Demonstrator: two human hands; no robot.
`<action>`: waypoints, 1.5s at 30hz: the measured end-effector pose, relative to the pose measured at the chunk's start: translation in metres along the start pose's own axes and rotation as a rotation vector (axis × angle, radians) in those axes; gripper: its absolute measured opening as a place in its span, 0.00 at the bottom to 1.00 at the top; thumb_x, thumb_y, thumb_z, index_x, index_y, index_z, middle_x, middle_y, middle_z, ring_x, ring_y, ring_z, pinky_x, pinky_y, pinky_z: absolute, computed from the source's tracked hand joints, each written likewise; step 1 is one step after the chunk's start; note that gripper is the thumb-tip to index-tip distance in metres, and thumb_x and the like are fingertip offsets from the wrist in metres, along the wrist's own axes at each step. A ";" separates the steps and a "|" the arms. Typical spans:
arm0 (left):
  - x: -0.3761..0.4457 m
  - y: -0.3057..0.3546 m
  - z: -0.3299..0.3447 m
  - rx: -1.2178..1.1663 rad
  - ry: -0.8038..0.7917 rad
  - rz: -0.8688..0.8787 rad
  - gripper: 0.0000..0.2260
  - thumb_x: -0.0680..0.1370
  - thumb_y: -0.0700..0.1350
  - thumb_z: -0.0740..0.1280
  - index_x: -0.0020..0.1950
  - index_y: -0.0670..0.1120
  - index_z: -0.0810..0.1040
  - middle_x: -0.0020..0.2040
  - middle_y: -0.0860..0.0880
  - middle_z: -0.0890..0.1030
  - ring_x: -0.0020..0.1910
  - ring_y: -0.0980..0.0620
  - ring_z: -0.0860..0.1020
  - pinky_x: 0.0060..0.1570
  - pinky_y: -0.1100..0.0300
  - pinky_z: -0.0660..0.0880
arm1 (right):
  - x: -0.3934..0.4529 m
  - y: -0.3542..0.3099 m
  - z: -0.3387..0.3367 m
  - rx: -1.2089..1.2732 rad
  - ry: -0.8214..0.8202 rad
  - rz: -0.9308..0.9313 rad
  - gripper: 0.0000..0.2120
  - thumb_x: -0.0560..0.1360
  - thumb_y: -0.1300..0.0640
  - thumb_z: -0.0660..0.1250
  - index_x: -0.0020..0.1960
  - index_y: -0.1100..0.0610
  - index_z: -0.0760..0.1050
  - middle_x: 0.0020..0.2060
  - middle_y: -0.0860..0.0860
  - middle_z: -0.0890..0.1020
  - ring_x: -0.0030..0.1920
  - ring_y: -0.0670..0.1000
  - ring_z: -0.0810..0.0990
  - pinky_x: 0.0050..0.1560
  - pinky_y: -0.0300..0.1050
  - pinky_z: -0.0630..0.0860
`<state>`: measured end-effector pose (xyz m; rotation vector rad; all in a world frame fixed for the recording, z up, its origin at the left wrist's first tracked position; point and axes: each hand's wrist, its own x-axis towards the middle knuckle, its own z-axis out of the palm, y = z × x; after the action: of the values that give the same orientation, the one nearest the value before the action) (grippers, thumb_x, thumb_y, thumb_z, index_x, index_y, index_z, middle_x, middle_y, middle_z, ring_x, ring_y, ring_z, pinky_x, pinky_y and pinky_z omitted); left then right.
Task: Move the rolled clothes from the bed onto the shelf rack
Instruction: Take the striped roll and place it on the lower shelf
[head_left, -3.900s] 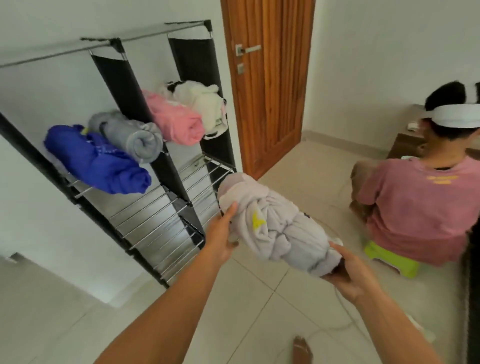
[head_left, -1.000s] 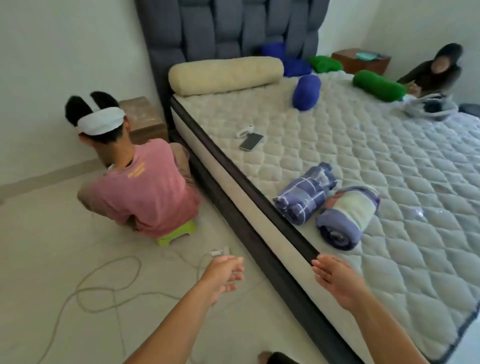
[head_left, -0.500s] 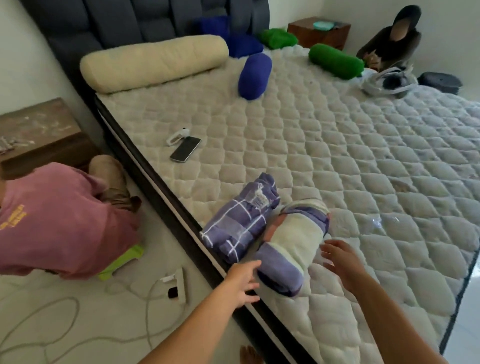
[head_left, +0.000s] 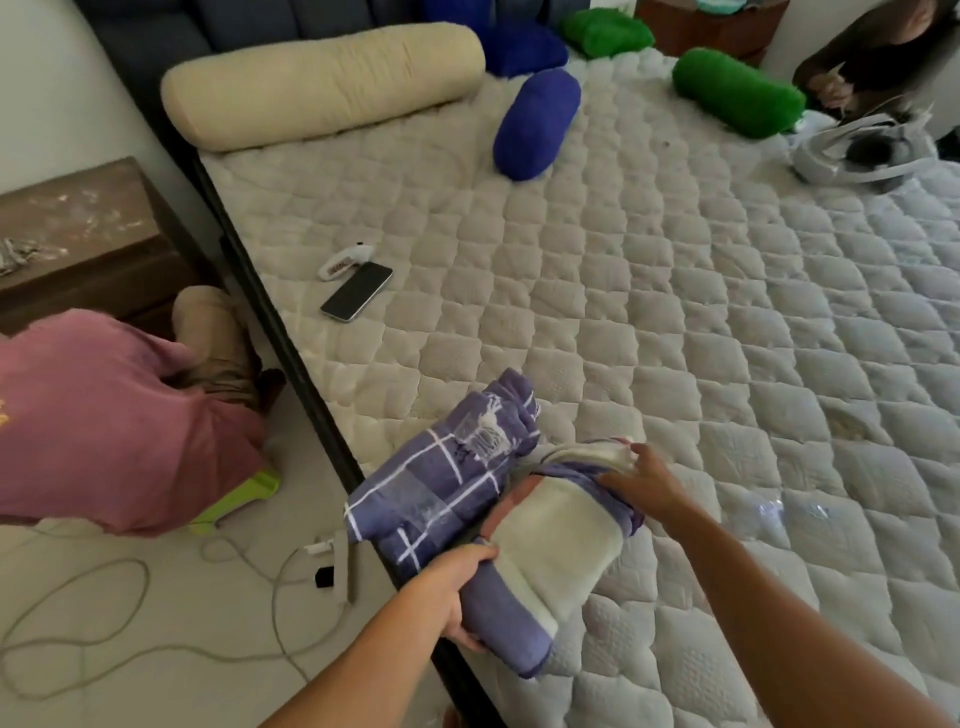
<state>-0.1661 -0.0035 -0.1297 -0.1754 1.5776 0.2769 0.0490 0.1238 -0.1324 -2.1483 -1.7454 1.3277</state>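
A purple and cream rolled garment lies at the near edge of the quilted bed. My left hand grips its near end and my right hand holds its far end. A purple checked roll lies touching it on the left. Farther up the bed lie a blue roll and a green roll, with more blue and green rolls by the headboard. The shelf rack is out of view.
A phone and a small white device lie on the mattress, a cream bolster at the head. A person in a pink shirt crouches on the floor at left beside cables. Another person sits at far right.
I turned from the rack to the bed and came close. Both hands, empty half a second ago, have closed on the two ends of the purple and cream roll.
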 end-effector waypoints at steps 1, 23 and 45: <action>0.002 0.002 0.000 0.007 0.010 -0.014 0.29 0.74 0.56 0.69 0.71 0.50 0.66 0.71 0.43 0.69 0.67 0.37 0.70 0.55 0.37 0.72 | 0.007 0.003 0.001 -0.025 -0.009 -0.005 0.38 0.70 0.45 0.71 0.73 0.56 0.60 0.67 0.60 0.72 0.64 0.61 0.74 0.63 0.54 0.73; 0.001 -0.114 -0.113 -0.143 0.027 0.229 0.25 0.73 0.54 0.72 0.65 0.42 0.73 0.58 0.43 0.77 0.56 0.43 0.75 0.56 0.47 0.74 | -0.117 -0.010 0.071 0.104 -0.011 0.102 0.31 0.70 0.49 0.72 0.69 0.60 0.69 0.64 0.58 0.75 0.56 0.58 0.74 0.57 0.59 0.76; -0.133 -0.506 -0.534 -1.064 0.721 0.532 0.25 0.74 0.48 0.72 0.67 0.39 0.74 0.65 0.40 0.78 0.62 0.41 0.77 0.55 0.54 0.72 | -0.433 -0.195 0.479 0.133 -0.851 -0.190 0.18 0.69 0.55 0.73 0.56 0.57 0.74 0.40 0.57 0.80 0.40 0.57 0.79 0.42 0.50 0.77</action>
<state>-0.5315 -0.6477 -0.0257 -0.7372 2.0125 1.6107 -0.4001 -0.3765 -0.0815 -1.3590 -1.9212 2.4205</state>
